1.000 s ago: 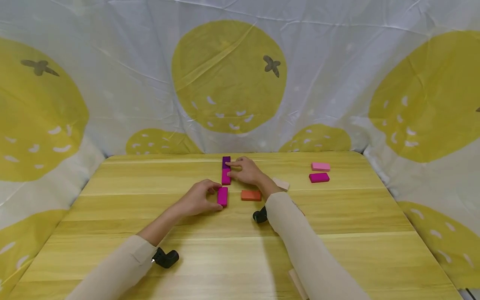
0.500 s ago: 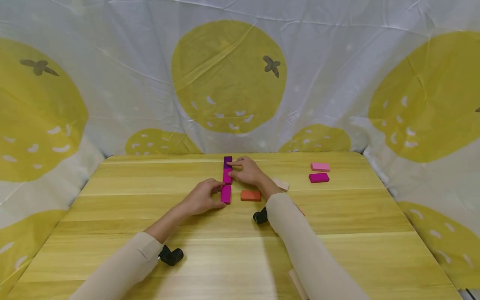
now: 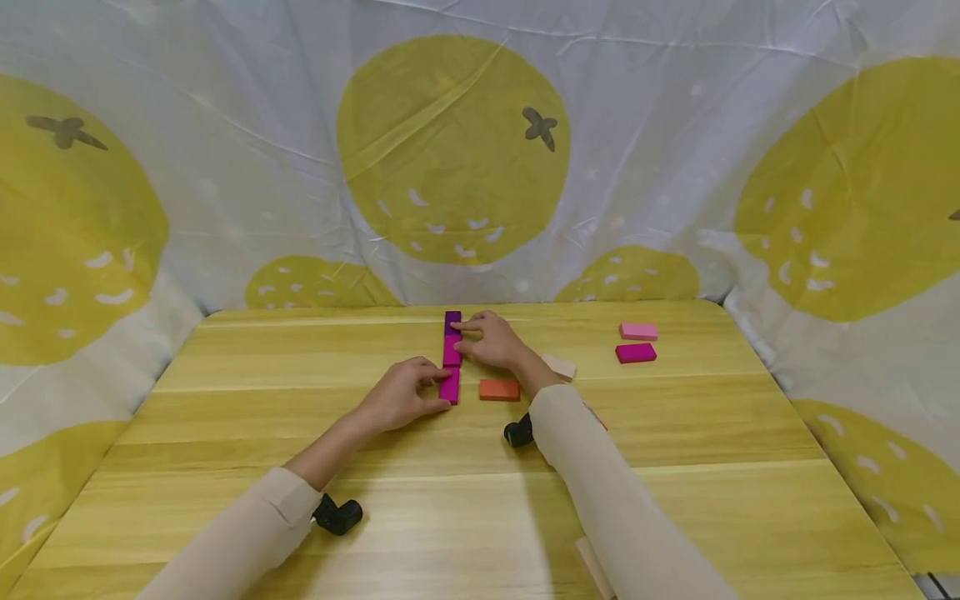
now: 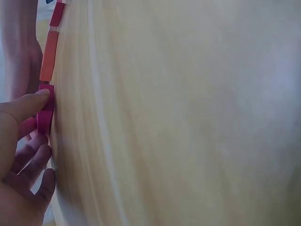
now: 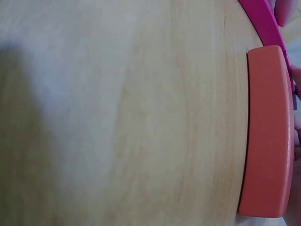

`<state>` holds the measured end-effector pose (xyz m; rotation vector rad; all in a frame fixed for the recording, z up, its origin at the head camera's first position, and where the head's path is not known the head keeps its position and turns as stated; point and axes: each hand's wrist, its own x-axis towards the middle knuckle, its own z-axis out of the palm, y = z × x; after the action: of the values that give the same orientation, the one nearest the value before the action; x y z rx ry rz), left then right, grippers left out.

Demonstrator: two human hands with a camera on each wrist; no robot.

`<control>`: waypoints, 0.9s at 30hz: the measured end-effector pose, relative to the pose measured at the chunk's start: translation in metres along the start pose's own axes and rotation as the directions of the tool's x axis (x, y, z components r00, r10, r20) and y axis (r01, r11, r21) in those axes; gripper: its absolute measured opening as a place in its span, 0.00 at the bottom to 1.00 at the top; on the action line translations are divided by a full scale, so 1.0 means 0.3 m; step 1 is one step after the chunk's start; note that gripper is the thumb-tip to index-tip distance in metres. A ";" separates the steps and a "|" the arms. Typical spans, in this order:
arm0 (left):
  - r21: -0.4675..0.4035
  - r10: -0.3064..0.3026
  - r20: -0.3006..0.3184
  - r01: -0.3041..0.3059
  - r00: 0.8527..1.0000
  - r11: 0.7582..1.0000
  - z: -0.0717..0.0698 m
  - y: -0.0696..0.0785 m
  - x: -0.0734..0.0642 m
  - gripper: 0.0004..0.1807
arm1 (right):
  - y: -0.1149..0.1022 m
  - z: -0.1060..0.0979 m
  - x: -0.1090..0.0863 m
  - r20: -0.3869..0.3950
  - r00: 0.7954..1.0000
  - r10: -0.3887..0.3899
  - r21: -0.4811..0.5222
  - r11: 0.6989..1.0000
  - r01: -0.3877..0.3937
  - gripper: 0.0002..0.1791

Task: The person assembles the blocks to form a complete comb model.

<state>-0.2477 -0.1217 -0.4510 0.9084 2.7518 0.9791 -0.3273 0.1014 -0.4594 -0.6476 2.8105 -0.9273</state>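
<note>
A purple block (image 3: 452, 317) and two magenta blocks lie end to end in a line running away from me. My left hand (image 3: 401, 398) pinches the nearest magenta block (image 3: 448, 387) by its two ends, thumb at the near one. That block's far end meets the middle magenta block (image 3: 452, 352). From the right side, my right hand (image 3: 492, 342) rests its extended index finger on the purple block and its thumb by the middle one. An orange block (image 3: 498, 390) lies just right of the line, large in the right wrist view as well.
Farther right lie a pink block (image 3: 638, 332) and another magenta block (image 3: 636, 353). A pale wooden block (image 3: 559, 367) sits behind the right wrist, and a second pale piece (image 3: 594, 568) is partly under the right sleeve. A fruit-printed cloth (image 3: 457, 150) hangs behind the table (image 3: 420, 533).
My left hand has moved the nearest magenta block right and away from me, closing the gap to the middle block. The right hand stays by the purple and middle blocks.
</note>
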 end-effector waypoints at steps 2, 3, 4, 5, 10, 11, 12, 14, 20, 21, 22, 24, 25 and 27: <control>0.005 -0.011 0.001 0.011 1.000 1.000 0.002 -0.001 0.000 0.27 | 0.000 0.000 -0.001 -0.004 1.000 -0.005 -0.001 1.000 0.005 0.27; 0.005 -0.012 0.001 0.012 1.000 1.000 0.001 0.001 0.001 0.27 | -0.001 -0.001 -0.001 -0.005 1.000 -0.007 -0.002 1.000 0.007 0.27; 0.004 -0.013 0.001 0.013 1.000 1.000 0.001 0.003 0.001 0.27 | -0.001 -0.001 -0.001 -0.003 1.000 -0.006 -0.002 1.000 0.006 0.27; 0.006 -0.014 0.001 0.014 1.000 1.000 0.002 0.003 0.002 0.27 | -0.001 -0.001 -0.003 -0.002 1.000 -0.006 -0.001 1.000 0.006 0.27; 0.015 -0.025 -0.001 0.025 1.000 1.000 0.001 0.011 0.008 0.27 | 0.000 -0.003 -0.005 0.009 1.000 -0.006 -0.007 1.000 0.006 0.27; 0.020 -0.027 -0.001 0.027 1.000 0.999 0.001 0.010 0.009 0.27 | -0.002 -0.004 -0.005 0.009 1.000 -0.006 -0.006 1.000 0.006 0.27; 0.023 -0.026 -0.003 0.026 1.000 0.999 -0.001 0.010 0.010 0.27 | -0.003 -0.005 -0.004 0.009 1.000 -0.004 -0.002 1.000 0.004 0.27; 0.028 -0.020 -0.005 0.020 1.000 0.999 -0.001 0.006 0.012 0.27 | -0.005 -0.006 -0.003 0.010 1.000 -0.001 0.000 1.000 0.001 0.27; 0.037 -0.009 -0.014 0.010 1.000 0.999 0.004 -0.005 0.012 0.27 | -0.006 -0.001 0.000 0.009 1.000 -0.007 -0.007 1.000 0.007 0.27; 0.036 -0.008 -0.016 0.009 1.000 0.999 0.004 -0.004 0.013 0.27 | -0.005 -0.001 0.000 0.009 1.000 -0.008 -0.010 1.000 0.008 0.27; 0.036 -0.002 -0.017 0.003 1.000 0.999 0.006 -0.007 0.015 0.26 | -0.002 0.000 0.001 0.007 1.000 -0.009 -0.015 1.000 0.009 0.27; 0.034 0.007 -0.018 -0.007 1.000 0.999 0.007 -0.008 0.018 0.26 | 0.002 -0.001 0.001 0.006 1.000 -0.008 -0.018 1.000 0.008 0.27; 0.031 0.011 -0.020 -0.010 1.000 0.999 0.006 -0.008 0.018 0.26 | 0.001 -0.002 0.001 0.006 1.000 -0.009 -0.018 1.000 0.009 0.28; 0.027 0.013 -0.023 -0.013 1.000 1.000 0.005 -0.010 0.017 0.26 | 0.000 -0.002 0.004 0.006 1.000 -0.014 -0.013 1.000 0.014 0.28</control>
<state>-0.2530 -0.1198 -0.4535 0.9259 2.7883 0.9635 -0.3284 0.1011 -0.4589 -0.6710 2.8123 -0.9091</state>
